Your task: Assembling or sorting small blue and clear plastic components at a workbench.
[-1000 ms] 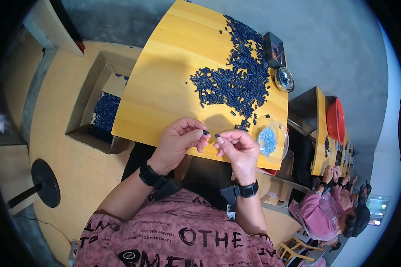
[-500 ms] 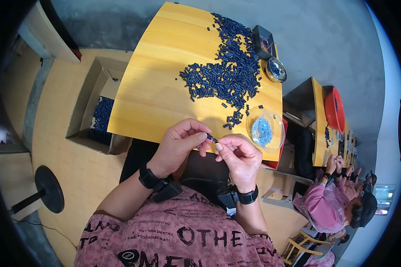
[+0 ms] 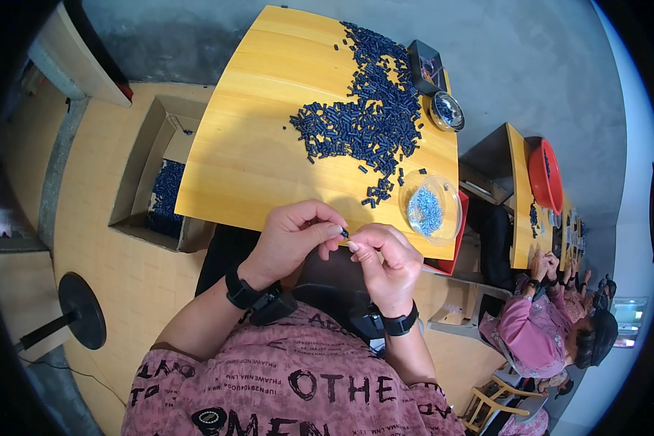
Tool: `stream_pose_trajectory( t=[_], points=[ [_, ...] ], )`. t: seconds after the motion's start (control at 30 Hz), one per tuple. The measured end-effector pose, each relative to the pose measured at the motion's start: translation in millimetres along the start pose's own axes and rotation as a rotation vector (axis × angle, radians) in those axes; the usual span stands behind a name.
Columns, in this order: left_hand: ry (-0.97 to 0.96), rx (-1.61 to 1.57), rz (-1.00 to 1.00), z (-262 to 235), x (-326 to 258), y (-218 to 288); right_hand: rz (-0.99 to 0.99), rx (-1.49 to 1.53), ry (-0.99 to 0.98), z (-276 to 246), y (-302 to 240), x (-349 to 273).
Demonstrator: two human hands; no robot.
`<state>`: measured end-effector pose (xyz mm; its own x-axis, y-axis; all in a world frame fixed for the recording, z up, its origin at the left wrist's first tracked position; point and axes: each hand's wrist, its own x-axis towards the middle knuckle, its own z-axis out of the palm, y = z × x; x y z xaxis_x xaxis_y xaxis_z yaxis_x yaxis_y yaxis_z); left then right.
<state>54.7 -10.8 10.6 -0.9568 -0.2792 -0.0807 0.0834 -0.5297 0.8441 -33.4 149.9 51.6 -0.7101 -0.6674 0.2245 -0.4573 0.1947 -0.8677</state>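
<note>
In front of me, at the table's near edge, my left hand (image 3: 289,238) pinches a small dark cylindrical piece (image 3: 344,234) between thumb and forefinger. My right hand (image 3: 389,260) meets it, with thumb and forefinger closed at the piece's near end. Whatever sits between those right fingertips is too small to make out. Beyond the hands, a heap of similar dark cylindrical pieces (image 3: 370,120) spreads over the yellow table (image 3: 251,145). To the right of my hands stands a clear round dish (image 3: 452,231) holding small light-blue pieces (image 3: 426,211).
A metal bowl (image 3: 438,120) and a black tray (image 3: 416,67) stand at the table's far right. Left of the table, a cardboard box (image 3: 132,163) on the floor holds more dark pieces. Co-workers (image 3: 523,320) sit on the right by another table with a red basin (image 3: 536,174).
My fingertips have come closer together around the dark piece, so less of it shows. The right hand has shifted slightly left. The whole view has moved a little.
</note>
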Motion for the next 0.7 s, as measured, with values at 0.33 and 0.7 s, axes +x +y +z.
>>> stream_pose_trajectory(
  t=[0.33,0.7],
  points=[
    [-0.030,0.006,-0.021,4.8,2.3,5.1,-0.016,0.159,0.131,8.9,5.6,-8.9],
    [-0.014,-0.181,-0.007,3.0,2.7,-4.0,-0.289,-0.141,0.183,11.2,5.6,0.5]
  ],
)
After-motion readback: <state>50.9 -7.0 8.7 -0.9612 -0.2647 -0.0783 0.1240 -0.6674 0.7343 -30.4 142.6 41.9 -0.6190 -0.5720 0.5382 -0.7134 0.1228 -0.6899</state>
